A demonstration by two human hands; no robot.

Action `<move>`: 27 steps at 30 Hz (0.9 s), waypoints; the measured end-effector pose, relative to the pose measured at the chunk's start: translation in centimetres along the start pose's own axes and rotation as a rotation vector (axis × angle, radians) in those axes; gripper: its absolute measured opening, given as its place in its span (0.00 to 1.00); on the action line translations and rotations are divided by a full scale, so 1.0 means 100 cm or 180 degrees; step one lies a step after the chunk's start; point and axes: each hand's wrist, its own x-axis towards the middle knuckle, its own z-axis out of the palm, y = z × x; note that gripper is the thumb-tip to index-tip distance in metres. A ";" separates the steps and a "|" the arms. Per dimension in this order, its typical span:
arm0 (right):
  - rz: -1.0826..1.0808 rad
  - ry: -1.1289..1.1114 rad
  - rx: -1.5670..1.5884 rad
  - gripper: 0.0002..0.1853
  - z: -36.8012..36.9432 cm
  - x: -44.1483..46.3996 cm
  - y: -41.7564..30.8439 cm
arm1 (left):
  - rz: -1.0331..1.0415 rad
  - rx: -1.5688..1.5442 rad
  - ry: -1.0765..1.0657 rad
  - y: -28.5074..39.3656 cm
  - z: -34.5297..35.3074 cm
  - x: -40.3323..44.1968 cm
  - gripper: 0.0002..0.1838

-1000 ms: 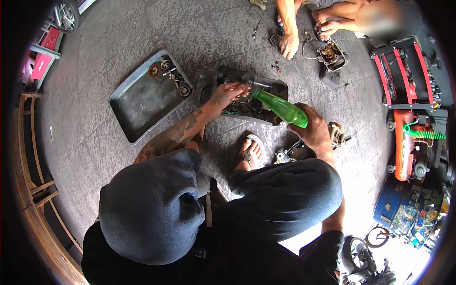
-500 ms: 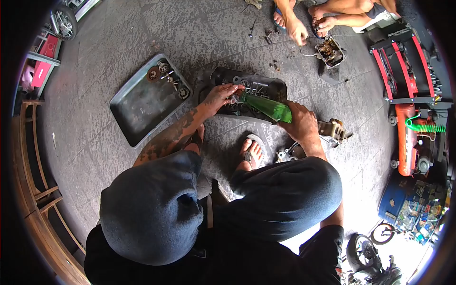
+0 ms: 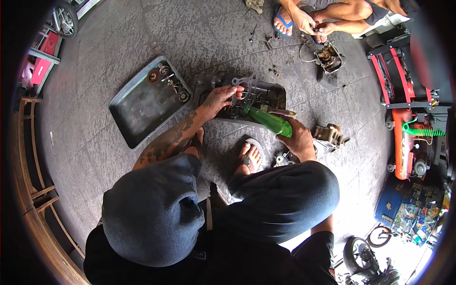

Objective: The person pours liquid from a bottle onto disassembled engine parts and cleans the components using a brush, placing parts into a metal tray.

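Note:
Over a dark tray (image 3: 280, 97) full of metal parts, my left hand (image 3: 218, 102) pinches a thin, pale, flat piece (image 3: 249, 85) with holes in it. My right hand (image 3: 299, 140) is wrapped round the base of a green bottle (image 3: 270, 120). The bottle is tilted, its neck pointing down and left into the tray, just right of my left fingers. A brush-like tool with a brown handle (image 3: 282, 112) lies across the tray's near right edge, behind the bottle.
A second tray (image 3: 142, 107) with a few round parts sits at left. Metal castings (image 3: 330, 135) lie right of my right hand. Across the floor, a co-worker's hands (image 3: 316, 26) hold a small part near an open engine part (image 3: 329, 58). A red tool rack (image 3: 403, 78) stands at right.
The bottle and my right hand have moved down and slightly left. The pale flat piece and the brown handle now show more clearly. The co-worker's two hands have come together.

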 end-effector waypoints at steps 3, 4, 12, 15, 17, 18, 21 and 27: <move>-0.0069 0.0137 0.0128 0.34 0.010 -0.002 -0.004 | 0.0003 0.0095 -0.0025 -0.004 0.002 -0.001 0.18; -0.0132 0.0269 0.0194 0.33 0.011 -0.002 -0.007 | 0.0034 0.0104 -0.0074 -0.004 0.003 0.001 0.18; 0.0301 0.0159 0.0472 0.35 0.019 -0.004 -0.001 | 0.0044 0.0139 -0.0071 0.004 0.000 -0.006 0.17; 0.0113 0.0460 0.1014 0.35 0.039 -0.013 0.009 | 0.0058 0.0189 -0.0119 0.006 -0.008 -0.003 0.17; 0.0154 0.0681 0.1352 0.35 0.056 -0.020 0.009 | 0.0047 0.0278 -0.0146 0.007 -0.011 -0.004 0.17; 0.0178 0.0885 0.1675 0.34 0.059 -0.021 0.006 | 0.0026 0.0243 -0.0167 0.008 -0.011 -0.005 0.17; 0.0282 0.0932 0.1435 0.34 0.058 -0.021 0.001 | -0.0052 0.0295 -0.0177 0.011 -0.011 -0.008 0.18; 0.0242 0.0668 0.0041 0.34 0.030 -0.007 -0.005 | -0.0475 0.0505 -0.0099 0.006 -0.011 -0.011 0.19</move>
